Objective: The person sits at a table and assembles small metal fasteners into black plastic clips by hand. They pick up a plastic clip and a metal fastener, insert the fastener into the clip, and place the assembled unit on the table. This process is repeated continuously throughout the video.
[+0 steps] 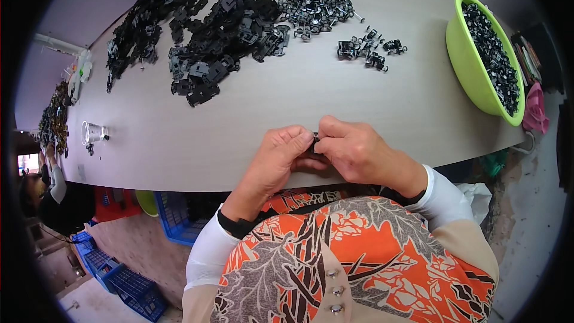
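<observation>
The small dark part [315, 143] is near the centre of the frame, a little below the middle, pinched between the fingertips of two hands. The left hand [281, 152] holds it with the thumb on top; the right hand [354, 148] has its fingers bent narrowly around the other side. The fingers cover most of the part, so I cannot tell its exact shape, nor how well it is seated.

Both hands are above the table [382, 107], close to its front edge. In my judgement, if the pinch slips under pressure, the part could jump out and fall over this edge into the lap. It could also be pressed crookedly, because the fingers hide it from view.

Above the hands, toward the upper right, lies a small group of dark parts [362, 49]. At the upper middle there is a heap of metal pins [314, 5] with round heads, just beside a heap of dark flat pieces [224, 42] at the upper left. These two are so near that a careless reach might mix them. The green basin [463, 63] at the right is filled quite high; a knock from an elbow could spill some pieces.
</observation>
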`<state>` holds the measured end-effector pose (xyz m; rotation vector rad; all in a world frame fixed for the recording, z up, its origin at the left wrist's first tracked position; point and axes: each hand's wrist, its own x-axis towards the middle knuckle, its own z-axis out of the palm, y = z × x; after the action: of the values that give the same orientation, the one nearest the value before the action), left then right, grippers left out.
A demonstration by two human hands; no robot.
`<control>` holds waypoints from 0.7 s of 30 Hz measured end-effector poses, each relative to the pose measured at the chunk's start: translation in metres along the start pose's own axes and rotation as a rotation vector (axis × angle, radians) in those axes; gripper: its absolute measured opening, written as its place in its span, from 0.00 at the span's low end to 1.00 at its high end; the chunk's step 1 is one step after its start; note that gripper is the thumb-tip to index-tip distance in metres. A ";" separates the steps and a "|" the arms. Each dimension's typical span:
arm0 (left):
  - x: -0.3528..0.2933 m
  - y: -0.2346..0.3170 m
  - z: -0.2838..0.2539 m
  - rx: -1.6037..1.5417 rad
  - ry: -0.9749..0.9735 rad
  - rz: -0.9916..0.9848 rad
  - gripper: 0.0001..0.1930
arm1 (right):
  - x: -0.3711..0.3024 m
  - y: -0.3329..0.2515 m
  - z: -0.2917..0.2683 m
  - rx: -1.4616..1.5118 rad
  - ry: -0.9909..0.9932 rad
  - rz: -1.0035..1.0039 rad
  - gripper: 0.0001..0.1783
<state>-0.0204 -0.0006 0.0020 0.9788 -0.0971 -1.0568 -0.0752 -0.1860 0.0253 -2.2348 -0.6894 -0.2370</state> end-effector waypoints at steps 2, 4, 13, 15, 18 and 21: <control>-0.003 0.003 0.003 0.082 0.051 0.012 0.14 | 0.004 -0.003 0.001 0.000 0.008 -0.005 0.07; -0.003 0.008 0.002 0.137 0.069 0.035 0.12 | 0.008 -0.006 0.003 0.052 0.071 0.006 0.09; -0.046 0.014 0.005 0.209 0.372 0.099 0.09 | 0.010 -0.001 0.009 0.415 -0.118 -0.064 0.17; -0.067 0.017 -0.003 0.236 0.451 0.221 0.10 | 0.007 0.019 -0.014 0.206 0.016 -0.015 0.18; -0.114 0.009 -0.027 0.297 0.624 0.282 0.10 | 0.003 0.049 -0.058 -0.046 0.278 0.252 0.12; -0.164 -0.003 -0.057 0.342 0.751 0.220 0.11 | -0.007 0.079 -0.083 -0.201 0.364 0.379 0.09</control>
<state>-0.0806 0.1609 0.0256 1.5821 0.2360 -0.4263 -0.0347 -0.2933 0.0305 -2.3713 -0.0455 -0.5235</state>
